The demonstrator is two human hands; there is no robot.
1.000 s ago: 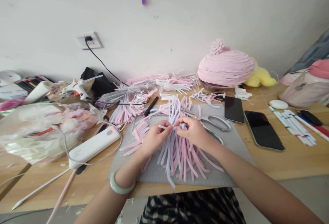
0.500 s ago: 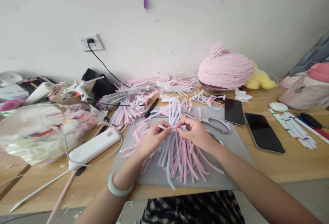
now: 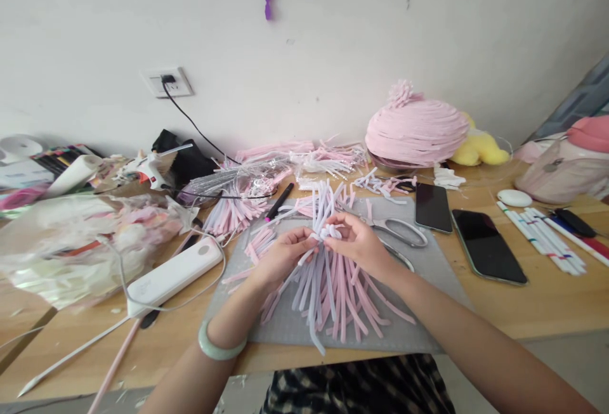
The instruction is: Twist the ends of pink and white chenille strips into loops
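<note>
A bunch of pale lilac and white pipe cleaners (image 3: 311, 293) fans out over the grey cutting mat (image 3: 428, 312), with pink pipe cleaners (image 3: 352, 306) spread beside and under it. At the bunch's middle, my left hand (image 3: 288, 252) pinches a white pipe cleaner whose end sticks out below the fingers. My right hand (image 3: 354, 243) grips a curled white pipe cleaner (image 3: 330, 232) at the same spot, thumb and forefinger closed on it. The fingers partly hide where the strands cross. Silver scissors (image 3: 404, 231) lie just right of my right hand.
Two dark phones (image 3: 488, 246) and several white markers (image 3: 542, 236) lie to the right. A pink dome-shaped piece (image 3: 416, 132) stands at the back. On the left are a white power bank-like box (image 3: 176, 274), its cable, a plastic bag (image 3: 85, 243) and a glue gun (image 3: 152, 170).
The white pipe cleaner between my fingers has become a curled loop at my right fingertips. Its end by my left hand now points downward instead of up-left.
</note>
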